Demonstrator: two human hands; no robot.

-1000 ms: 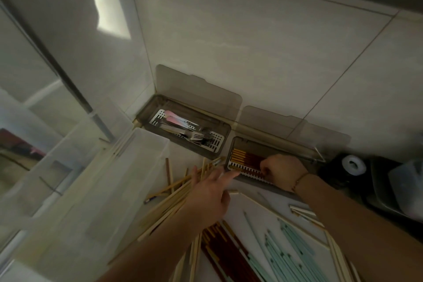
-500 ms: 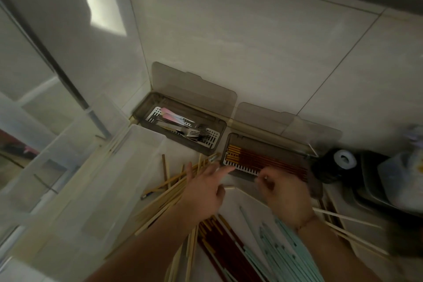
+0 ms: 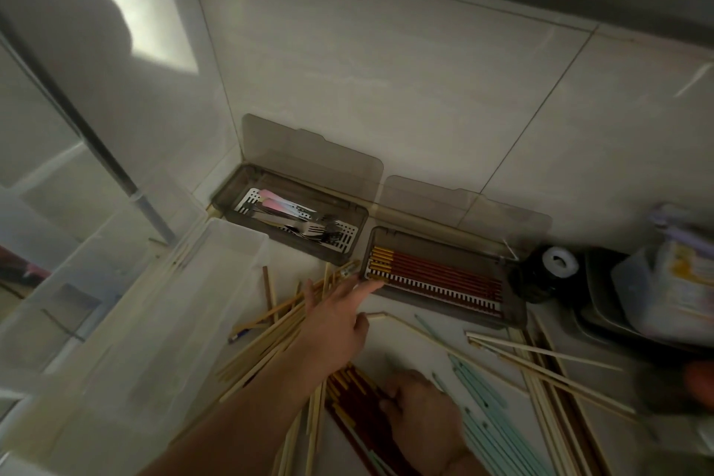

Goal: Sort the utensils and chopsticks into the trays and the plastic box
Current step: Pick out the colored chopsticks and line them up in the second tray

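Two smoky trays with raised lids stand against the wall. The left tray [image 3: 232,201] holds forks and spoons [image 3: 305,224]. The right tray [image 3: 515,315] holds a row of dark red chopsticks [image 3: 444,272]. A clear plastic box [image 3: 154,301] stands at the left. My left hand [image 3: 336,317] stretches out with straight fingers over loose wooden chopsticks [image 3: 266,344], its fingertips at the right tray's near left corner. My right hand [image 3: 421,410] lies lower down with fingers curled on a pile of red chopsticks [image 3: 347,386]. Teal chopsticks [image 3: 490,421] lie beside it.
Pale chopsticks [image 3: 548,371] spread across the counter at the right. A black tape roll [image 3: 556,267] stands at the right tray's far end, with a dark bin and plastic containers [image 3: 664,290] beyond it. Tiled wall closes off the back.
My right hand has drawn back from the right tray to the red chopstick pile near me. My left hand stayed stretched toward the tray's corner.
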